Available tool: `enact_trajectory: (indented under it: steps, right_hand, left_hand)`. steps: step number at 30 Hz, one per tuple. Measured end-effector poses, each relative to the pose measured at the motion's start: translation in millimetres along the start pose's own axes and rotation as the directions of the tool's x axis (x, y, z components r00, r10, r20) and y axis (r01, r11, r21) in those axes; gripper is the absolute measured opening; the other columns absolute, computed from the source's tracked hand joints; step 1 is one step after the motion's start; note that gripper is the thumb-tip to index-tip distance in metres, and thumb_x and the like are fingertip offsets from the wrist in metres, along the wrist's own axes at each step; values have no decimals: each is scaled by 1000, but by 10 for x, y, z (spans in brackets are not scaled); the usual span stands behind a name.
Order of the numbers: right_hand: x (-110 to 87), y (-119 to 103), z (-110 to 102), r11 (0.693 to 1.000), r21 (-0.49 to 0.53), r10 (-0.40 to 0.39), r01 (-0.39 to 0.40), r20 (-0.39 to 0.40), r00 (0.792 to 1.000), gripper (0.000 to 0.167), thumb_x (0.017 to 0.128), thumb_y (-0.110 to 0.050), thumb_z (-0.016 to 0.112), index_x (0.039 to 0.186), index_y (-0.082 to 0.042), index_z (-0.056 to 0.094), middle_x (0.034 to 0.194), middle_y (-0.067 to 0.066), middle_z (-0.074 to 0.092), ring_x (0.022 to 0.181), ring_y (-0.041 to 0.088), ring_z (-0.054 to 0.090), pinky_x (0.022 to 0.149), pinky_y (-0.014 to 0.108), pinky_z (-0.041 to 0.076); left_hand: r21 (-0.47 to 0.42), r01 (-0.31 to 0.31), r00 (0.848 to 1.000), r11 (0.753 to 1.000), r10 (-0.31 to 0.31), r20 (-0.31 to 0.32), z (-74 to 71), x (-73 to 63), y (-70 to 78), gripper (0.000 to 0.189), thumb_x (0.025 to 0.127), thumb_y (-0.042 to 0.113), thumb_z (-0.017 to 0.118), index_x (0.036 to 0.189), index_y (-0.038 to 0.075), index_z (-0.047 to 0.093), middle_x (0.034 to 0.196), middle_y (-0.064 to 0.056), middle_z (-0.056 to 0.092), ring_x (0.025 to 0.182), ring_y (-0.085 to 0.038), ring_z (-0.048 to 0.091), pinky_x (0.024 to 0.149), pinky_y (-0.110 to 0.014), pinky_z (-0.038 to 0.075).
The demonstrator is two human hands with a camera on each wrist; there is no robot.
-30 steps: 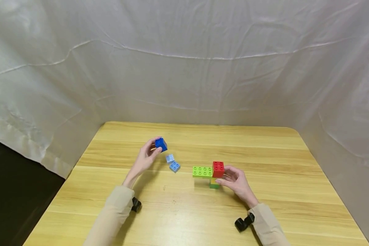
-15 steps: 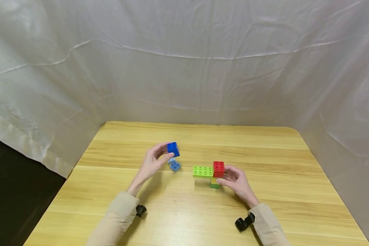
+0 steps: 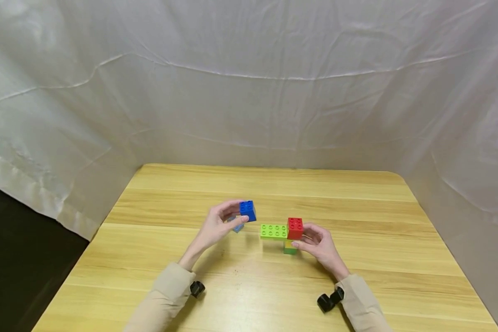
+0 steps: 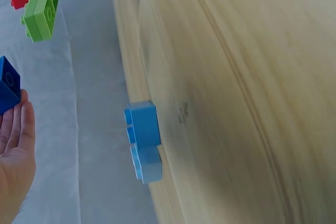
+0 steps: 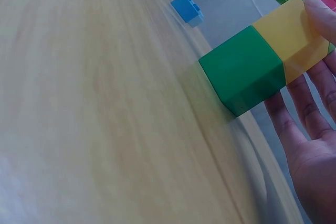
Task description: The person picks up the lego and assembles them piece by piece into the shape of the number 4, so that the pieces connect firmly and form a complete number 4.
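Observation:
My left hand (image 3: 216, 227) pinches a dark blue toy brick (image 3: 247, 211) between thumb and fingers, studs up, held above the table left of a small brick stack. That stack has a dark green brick (image 5: 242, 71) at the bottom and a yellow brick (image 5: 294, 38) on it. A long light green brick (image 3: 273, 231) juts out to the left above the yellow one, and a red brick (image 3: 295, 228) tops the stack. My right hand (image 3: 320, 249) grips the stack from its right side, thumb on the yellow brick. The stack stands upright on the table.
Two lighter bricks, a mid-blue brick (image 4: 144, 124) and a pale blue brick (image 4: 148, 164), lie close together on the wooden table (image 3: 377, 221). In the head view they are partly hidden behind my left hand. A pale cloth (image 3: 249, 92) hangs behind the table.
My left hand has carried the dark blue brick rightward and a little nearer to me, toward the stack, passing over the lighter blue bricks. The right hand and the stack have stayed put.

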State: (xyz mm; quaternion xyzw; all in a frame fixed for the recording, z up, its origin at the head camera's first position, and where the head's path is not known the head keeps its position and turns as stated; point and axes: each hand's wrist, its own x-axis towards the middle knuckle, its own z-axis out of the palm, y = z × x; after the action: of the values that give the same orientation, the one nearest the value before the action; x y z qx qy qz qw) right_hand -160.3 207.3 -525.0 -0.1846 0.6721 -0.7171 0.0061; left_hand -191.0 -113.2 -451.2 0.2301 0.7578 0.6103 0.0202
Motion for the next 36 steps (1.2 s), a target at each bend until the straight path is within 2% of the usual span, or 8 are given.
enact_trajectory:
  steps: [6, 17, 20, 22, 26, 29, 33, 36]
  right_hand:
    - [2, 0, 2, 1000, -2, 3, -3, 0, 1000, 37, 81, 11, 74, 115, 2, 65, 112, -14, 72, 106, 2, 68, 95, 17, 56]
    - [-3, 2, 4, 1000, -12, -19, 19, 15, 1000, 38, 81, 11, 74, 114, -6, 67, 111, -14, 73, 106, 1, 68, 94, 17, 56]
    - [-2, 1, 4, 1000, -7, -18, 19, 15, 1000, 39, 81, 12, 74, 114, -9, 67, 112, -14, 73, 107, 1, 68, 95, 18, 56]
    - [-2, -2, 5, 1000, -2, -18, 18, 14, 1000, 40, 81, 12, 74, 114, -9, 68, 112, -14, 73, 107, 1, 68, 95, 18, 56]
    - [-3, -6, 6, 1000, -5, -15, 15, 13, 1000, 39, 81, 11, 74, 114, -7, 67, 112, -14, 73, 107, 1, 68, 95, 18, 56]
    - [-3, -1, 4, 1000, -11, -13, 13, 12, 1000, 38, 81, 12, 74, 114, -4, 67, 112, -14, 73, 107, 1, 68, 95, 18, 56]
    - [-2, 6, 2, 1000, -23, -6, 6, 7, 1000, 37, 81, 11, 74, 114, -1, 66, 111, -15, 73, 107, 1, 68, 95, 17, 56]
    - [-1, 5, 5, 999, -32, 0, 0, 3, 1000, 36, 81, 11, 75, 114, 0, 65, 111, -15, 73, 106, 0, 68, 94, 17, 56]
  left_hand:
    - [2, 6, 1000, 1000, -6, 27, 72, -13, 35, 43, 92, 11, 73, 133, 4, 61, 122, -19, 69, 112, -27, 68, 100, -35, 57]
    - [-23, -24, 997, 999, 25, 72, 209, 3, 67, 42, 92, 11, 73, 132, 6, 62, 120, -18, 70, 109, -21, 69, 101, -49, 56]
    - [-29, -41, 995, 999, 43, 85, 243, 10, 64, 41, 92, 10, 73, 131, 6, 62, 119, -19, 71, 109, -23, 70, 101, -53, 55]
    - [-34, -47, 994, 998, 50, 96, 263, 11, 62, 40, 92, 9, 72, 131, 6, 62, 119, -18, 71, 110, -26, 70, 101, -51, 55]
    - [-26, -22, 993, 999, 24, 112, 293, 4, 65, 40, 93, 10, 72, 132, 8, 62, 123, -15, 70, 113, -27, 68, 104, -50, 54]
    - [-21, 0, 993, 1000, 2, 120, 315, 0, 65, 42, 92, 12, 74, 132, 10, 63, 127, -13, 68, 115, -27, 67, 105, -56, 51]
    - [-20, -8, 991, 1000, 11, 134, 350, 1, 51, 42, 92, 12, 74, 132, 7, 62, 128, -16, 67, 116, -31, 67, 104, -58, 51]
    - [-24, -11, 990, 1000, 14, 142, 371, 4, 41, 43, 92, 11, 73, 132, 6, 62, 129, -17, 66, 115, -33, 67, 102, -54, 54]
